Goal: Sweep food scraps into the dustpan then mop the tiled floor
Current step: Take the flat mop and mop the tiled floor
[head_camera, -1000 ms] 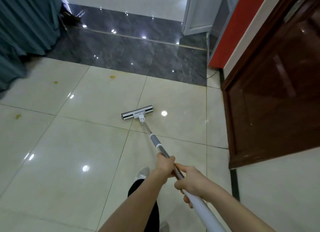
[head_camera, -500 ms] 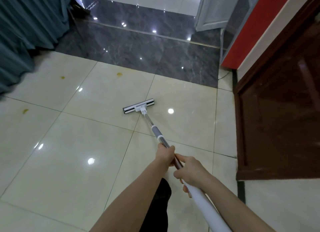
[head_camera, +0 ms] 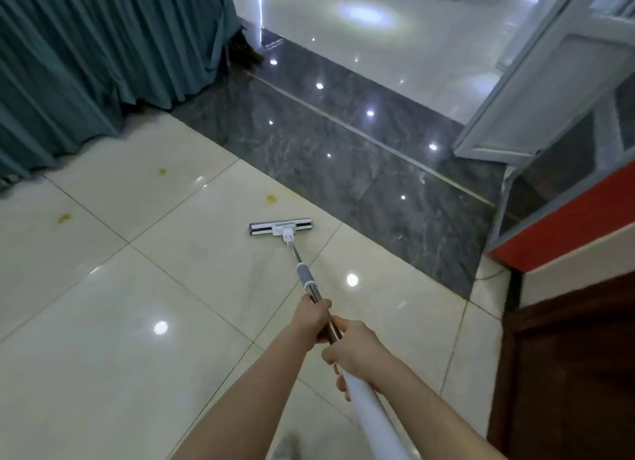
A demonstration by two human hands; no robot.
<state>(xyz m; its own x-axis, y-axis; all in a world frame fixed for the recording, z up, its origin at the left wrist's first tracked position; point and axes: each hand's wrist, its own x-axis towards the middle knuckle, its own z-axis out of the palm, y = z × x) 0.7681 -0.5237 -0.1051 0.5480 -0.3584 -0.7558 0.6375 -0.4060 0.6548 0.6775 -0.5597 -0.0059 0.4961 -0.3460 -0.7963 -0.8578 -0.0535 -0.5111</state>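
Observation:
A flat mop head (head_camera: pixel 281 227) lies on the cream tiled floor (head_camera: pixel 120 322), close to the dark grey marble strip. Its metal and white handle (head_camera: pixel 369 411) runs back toward me. My left hand (head_camera: pixel 314 317) grips the metal part of the handle, further down the shaft. My right hand (head_camera: pixel 355 351) grips it just behind, where the white section starts. Three yellow food smears mark the tiles: one (head_camera: pixel 271 198) just beyond the mop head, one (head_camera: pixel 162 171) near the curtain, one (head_camera: pixel 64 218) at the left.
A teal curtain (head_camera: pixel 86 64) hangs at the upper left, with a dark broom head (head_camera: pixel 244 55) beside it. A dark marble strip (head_camera: pixel 360 170) crosses the floor. A white door (head_camera: pixel 536 91), a red-edged wall (head_camera: pixel 563 225) and a brown wooden door (head_camera: pixel 577 373) stand at the right.
The mop head has slid forward and a little right, toward the marble strip and the nearest yellow smear. My view has tilted up and turned left. Both hands keep their grip.

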